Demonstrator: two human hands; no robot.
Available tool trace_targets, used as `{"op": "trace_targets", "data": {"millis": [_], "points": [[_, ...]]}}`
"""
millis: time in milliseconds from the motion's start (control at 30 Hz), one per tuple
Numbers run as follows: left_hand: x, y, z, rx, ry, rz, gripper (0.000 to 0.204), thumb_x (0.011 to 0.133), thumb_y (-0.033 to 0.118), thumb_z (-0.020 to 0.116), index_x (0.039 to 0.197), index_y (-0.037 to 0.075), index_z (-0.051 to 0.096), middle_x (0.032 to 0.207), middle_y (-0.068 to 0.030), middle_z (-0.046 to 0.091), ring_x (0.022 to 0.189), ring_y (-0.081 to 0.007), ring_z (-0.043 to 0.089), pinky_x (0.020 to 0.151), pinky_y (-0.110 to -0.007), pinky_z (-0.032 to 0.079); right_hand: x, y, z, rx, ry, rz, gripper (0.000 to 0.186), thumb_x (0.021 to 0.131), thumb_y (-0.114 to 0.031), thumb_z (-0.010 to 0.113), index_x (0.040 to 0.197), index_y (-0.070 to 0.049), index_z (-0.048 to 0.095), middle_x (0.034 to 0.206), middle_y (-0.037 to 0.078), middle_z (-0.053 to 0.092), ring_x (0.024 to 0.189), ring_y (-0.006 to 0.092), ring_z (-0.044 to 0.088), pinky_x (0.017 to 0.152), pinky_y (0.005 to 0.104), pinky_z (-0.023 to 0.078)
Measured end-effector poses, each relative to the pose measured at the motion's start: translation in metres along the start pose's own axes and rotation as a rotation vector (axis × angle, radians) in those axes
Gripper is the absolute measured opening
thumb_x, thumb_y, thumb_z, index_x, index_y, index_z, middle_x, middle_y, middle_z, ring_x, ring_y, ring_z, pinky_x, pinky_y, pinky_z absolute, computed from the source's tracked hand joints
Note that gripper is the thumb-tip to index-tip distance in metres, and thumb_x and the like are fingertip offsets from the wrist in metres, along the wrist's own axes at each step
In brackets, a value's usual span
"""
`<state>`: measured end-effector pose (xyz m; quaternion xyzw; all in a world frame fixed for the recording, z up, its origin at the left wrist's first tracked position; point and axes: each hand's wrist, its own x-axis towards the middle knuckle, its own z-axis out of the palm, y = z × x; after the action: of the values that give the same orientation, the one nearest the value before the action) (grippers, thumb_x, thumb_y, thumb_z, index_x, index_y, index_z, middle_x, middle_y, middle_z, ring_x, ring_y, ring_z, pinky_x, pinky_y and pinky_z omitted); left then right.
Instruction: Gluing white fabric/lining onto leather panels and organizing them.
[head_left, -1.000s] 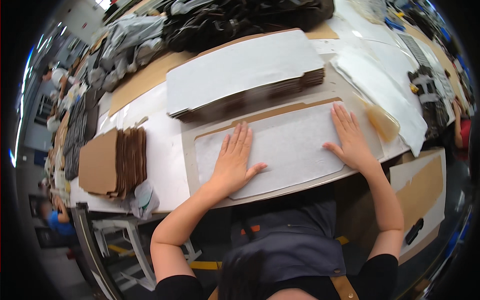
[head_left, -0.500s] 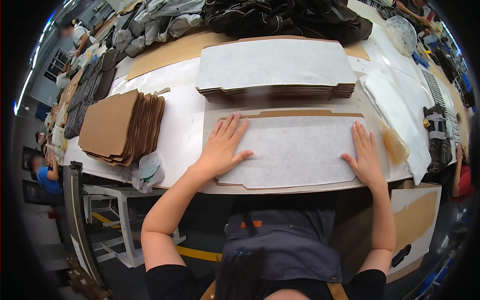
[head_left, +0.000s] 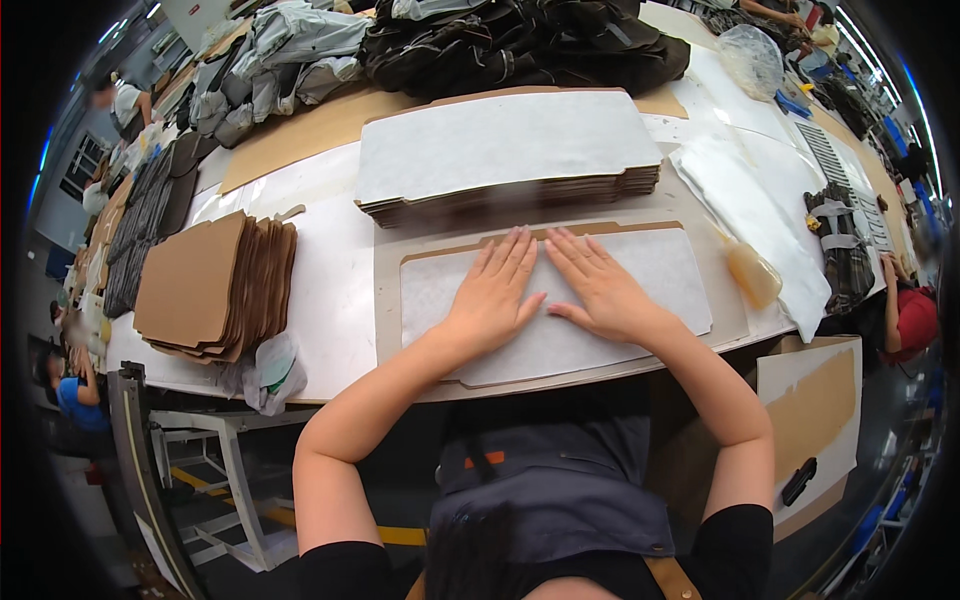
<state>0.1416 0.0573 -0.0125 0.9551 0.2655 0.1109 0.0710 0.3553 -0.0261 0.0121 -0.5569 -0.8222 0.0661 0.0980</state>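
Observation:
My left hand (head_left: pixel 492 295) and my right hand (head_left: pixel 600 285) lie flat and close together, fingertips almost meeting, on a white panel (head_left: pixel 660 280) with a brown backing along its far edge. Both are open. The panel rests on a grey board (head_left: pixel 390 250) at the near edge of the worktable (head_left: pixel 330 340). Just beyond it is a thick stack of white-faced brown panels (head_left: pixel 505 140). Left of my hands stands a pile of brown card pieces (head_left: pixel 185 275) beside a crumpled bag (head_left: pixel 275 370). To the right lie a pale amber piece (head_left: pixel 750 275) and white padding (head_left: pixel 760 220).
Dark garments (head_left: pixel 510 45) and grey fabric (head_left: pixel 260 60) heap at the back. Dark pieces (head_left: pixel 150 220) line the left; a strapped bundle (head_left: pixel 840 250) sits at right. Co-workers (head_left: pixel 80 395) (head_left: pixel 905 320) work at both sides. A leaning board (head_left: pixel 805 420) stands below the table's right.
My hands have slid inward from the panel's two sides to meet near its middle, still flat on it. The camera view has also shifted.

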Motion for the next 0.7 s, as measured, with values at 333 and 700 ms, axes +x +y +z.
{"op": "trace_targets", "data": {"millis": [333,700], "points": [[-0.086,-0.019,-0.042,-0.011,-0.125,-0.29,0.086,0.093,0.048,0.056,0.152,-0.005,0.021,0.161,-0.0226,0.014,0.15,-0.036,0.011,0.12,-0.051,0.009,-0.113,0.058,-0.023,-0.191,0.064,0.502,0.088,0.094,-0.057,0.05,0.152,0.003,0.022,0.161,0.019,0.019,0.15,0.0294,0.015,0.122,0.0449,0.013],[-0.128,-0.002,-0.047,0.028,-0.042,-0.437,0.084,0.099,0.061,0.035,0.155,0.001,0.017,0.162,-0.0206,0.01,0.151,-0.0363,0.004,0.12,-0.052,0.004,-0.151,0.046,-0.031,-0.115,0.198,0.588,0.086,0.095,-0.054,0.052,0.149,0.006,0.025,0.158,0.024,0.021,0.148,0.0351,0.02,0.12,0.046,0.017]]}}
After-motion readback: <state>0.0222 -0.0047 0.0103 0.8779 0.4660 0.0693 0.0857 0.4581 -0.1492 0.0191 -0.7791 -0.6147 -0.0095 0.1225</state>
